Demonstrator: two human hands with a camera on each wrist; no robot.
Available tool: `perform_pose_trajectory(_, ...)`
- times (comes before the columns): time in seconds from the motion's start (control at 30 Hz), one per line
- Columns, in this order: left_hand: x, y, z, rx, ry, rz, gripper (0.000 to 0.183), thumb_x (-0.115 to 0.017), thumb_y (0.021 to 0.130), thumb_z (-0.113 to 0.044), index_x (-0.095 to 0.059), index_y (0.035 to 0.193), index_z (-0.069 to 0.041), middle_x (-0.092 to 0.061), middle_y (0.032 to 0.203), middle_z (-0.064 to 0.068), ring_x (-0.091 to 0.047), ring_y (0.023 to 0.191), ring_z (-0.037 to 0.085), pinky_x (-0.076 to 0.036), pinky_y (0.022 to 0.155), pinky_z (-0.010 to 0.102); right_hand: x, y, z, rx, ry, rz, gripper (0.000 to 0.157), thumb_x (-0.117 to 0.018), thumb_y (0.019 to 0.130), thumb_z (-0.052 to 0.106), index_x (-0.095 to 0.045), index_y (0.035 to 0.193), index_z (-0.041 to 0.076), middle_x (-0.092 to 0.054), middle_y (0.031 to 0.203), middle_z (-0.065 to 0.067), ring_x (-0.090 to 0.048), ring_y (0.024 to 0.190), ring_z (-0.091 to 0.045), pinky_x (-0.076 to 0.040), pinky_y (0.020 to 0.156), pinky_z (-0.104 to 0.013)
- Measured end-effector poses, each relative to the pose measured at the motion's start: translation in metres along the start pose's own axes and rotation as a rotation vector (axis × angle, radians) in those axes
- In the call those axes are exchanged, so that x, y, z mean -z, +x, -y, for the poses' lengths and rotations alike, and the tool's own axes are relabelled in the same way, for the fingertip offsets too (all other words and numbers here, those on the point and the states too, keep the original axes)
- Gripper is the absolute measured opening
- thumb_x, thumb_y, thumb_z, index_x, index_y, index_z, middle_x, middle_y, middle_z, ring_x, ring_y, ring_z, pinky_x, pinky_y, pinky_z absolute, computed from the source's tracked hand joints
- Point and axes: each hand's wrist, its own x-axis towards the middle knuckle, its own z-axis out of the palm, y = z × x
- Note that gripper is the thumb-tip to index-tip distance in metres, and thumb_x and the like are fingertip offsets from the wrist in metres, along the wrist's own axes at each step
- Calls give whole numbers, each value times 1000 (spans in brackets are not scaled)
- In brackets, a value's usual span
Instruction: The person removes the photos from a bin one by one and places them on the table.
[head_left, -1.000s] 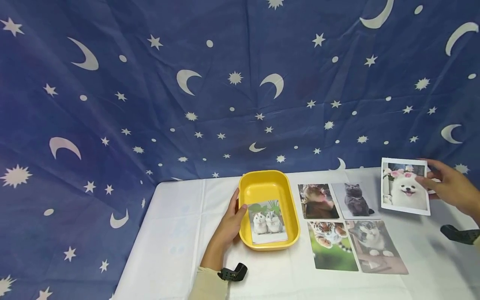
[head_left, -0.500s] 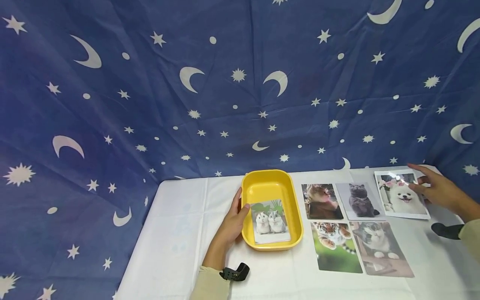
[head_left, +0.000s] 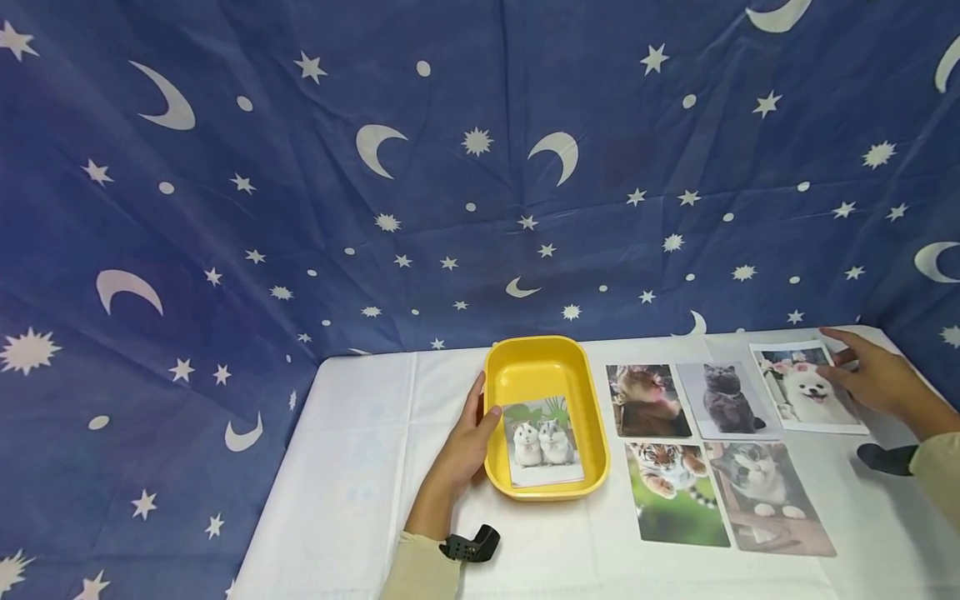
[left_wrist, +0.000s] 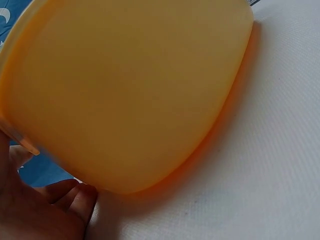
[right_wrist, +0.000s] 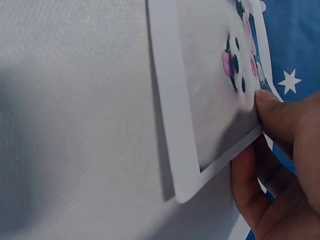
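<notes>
My left hand (head_left: 462, 446) grips the left side of a yellow tray (head_left: 528, 371), thumb over the rim, fingers along the outside wall. Inside the tray lies a stack of photo cards (head_left: 542, 450), two hamsters on the top one. In the left wrist view the tray's side (left_wrist: 130, 95) fills much of the picture. At the right, my right hand (head_left: 881, 383) pinches the right edge of a white-bordered photo card (head_left: 812, 400) of a fluffy white dog. The right wrist view shows the thumb (right_wrist: 275, 110) on the card's face, its near border slightly above the cloth.
Left of the dog card lie a grey cat card (head_left: 726, 400) and a brown animal card (head_left: 648, 400). Below them are a tiger cub card (head_left: 678, 492) and a grey-and-white cat card (head_left: 768, 496). A blue star-and-moon curtain (head_left: 450, 192) hangs behind the white tablecloth (head_left: 352, 433).
My right hand has lowered the dog card from above the table to the cloth beside the grey cat card. The left hand keeps its grip on the tray.
</notes>
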Motion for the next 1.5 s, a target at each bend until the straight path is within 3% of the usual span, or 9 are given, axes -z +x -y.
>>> perform_pose_trajectory(0.2, 0, -1, -1, 1, -4, 0, 64, -50, 108, -32, -17, 160, -50, -15, 172, -2, -17, 158, 27, -17, 128, 50, 1, -4, -3, -10, 17, 25, 85, -68, 93, 9, -14, 157, -7, -49, 114, -41, -57, 93, -53, -47, 78, -66)
perform_pose_trajectory(0.43, 2, 0, 0, 12, 17, -12, 64, -51, 107, -34, -18, 159, -53, -15, 172, -3, -16, 158, 28, -15, 128, 52, -3, -8, -1, 9, 32, 19, 85, -70, 92, 12, -18, 156, -7, -50, 114, -39, -58, 89, -46, -51, 66, -44)
perform_pose_trajectory(0.57, 2, 0, 1, 16, 19, -18, 64, -51, 107, -34, -18, 159, -52, -15, 172, -3, -16, 158, 29, -15, 128, 53, -7, -7, 1, 0, 34, 15, 85, -70, 93, 16, -18, 157, -6, -51, 116, -39, -59, 91, -48, -52, 64, -41)
perform_pose_trajectory(0.73, 3, -1, 1, 22, 22, -20, 64, -51, 107, -34, -18, 160, -50, -16, 172, 0, -19, 157, 30, -18, 127, 53, -8, -6, 2, -19, 47, -7, 75, -65, 98, 14, -21, 154, -10, -51, 116, -40, -61, 89, -47, -53, 60, -36)
perform_pose_trajectory(0.87, 2, -1, -2, 11, 21, -13, 64, -51, 107, -34, -18, 159, -52, -16, 172, 0, -18, 158, 30, -16, 127, 53, -1, -3, 17, -29, 66, -9, 69, -56, 106, 28, -24, 152, -12, -48, 120, -42, -62, 89, -47, -55, 61, -40)
perform_pose_trajectory(1.0, 3, -1, -4, 4, 14, -12, 64, -50, 108, -33, -18, 160, -51, -16, 172, 0, -18, 158, 30, -17, 127, 52, 9, 3, 68, 69, 131, 5, 73, -49, 107, 45, -29, 152, -9, -52, 124, -40, -67, 88, -41, -56, 62, -41)
perform_pose_trajectory(1.2, 0, -2, -6, 7, 12, -5, 65, -50, 108, -31, -17, 162, -46, -15, 172, 2, -17, 158, 30, -15, 128, 52, 14, 2, 179, 266, 272, 58, 61, -52, 106, 44, -44, 151, 3, -64, 117, -22, -66, 86, -22, -59, 66, -34)
perform_pose_trajectory(1.33, 0, -2, -7, 4, 9, -1, 64, -50, 108, -32, -17, 160, -49, -16, 172, 0, -18, 158, 27, -16, 128, 49, 0, 2, 248, 383, 363, 167, 50, -58, 104, 40, -53, 145, 12, -66, 112, -13, -66, 87, -20, -61, 72, -32)
perform_pose_trajectory(1.5, 2, -2, -5, 12, -9, 6, 64, -50, 108, -32, -17, 160, -49, -16, 172, -1, -18, 158, 26, -18, 128, 48, -28, 3, 310, 454, 469, 340, 48, -65, 100, 40, -59, 139, 12, -66, 114, -12, -69, 91, -28, -63, 77, -36)
